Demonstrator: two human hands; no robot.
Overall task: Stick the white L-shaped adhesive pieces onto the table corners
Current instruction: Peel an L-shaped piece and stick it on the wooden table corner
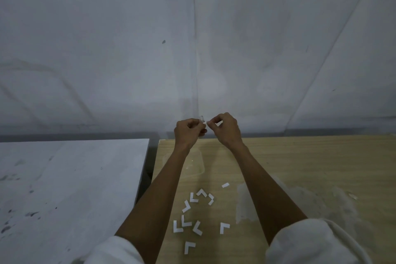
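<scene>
Left hand (188,133) and right hand (225,129) both pinch one white piece (204,122) by the fingertips, probably peeling its backing. Spare L-shaped pieces (192,214) sit near on the wooden table (300,167).

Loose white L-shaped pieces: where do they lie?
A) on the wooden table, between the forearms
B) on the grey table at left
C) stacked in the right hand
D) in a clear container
A: the loose L-shaped pieces lie scattered on the wooden table between the forearms; left hand and right hand pinch one small piece.

Matt wood-grain table (300,156), white pcs (198,227).
</scene>
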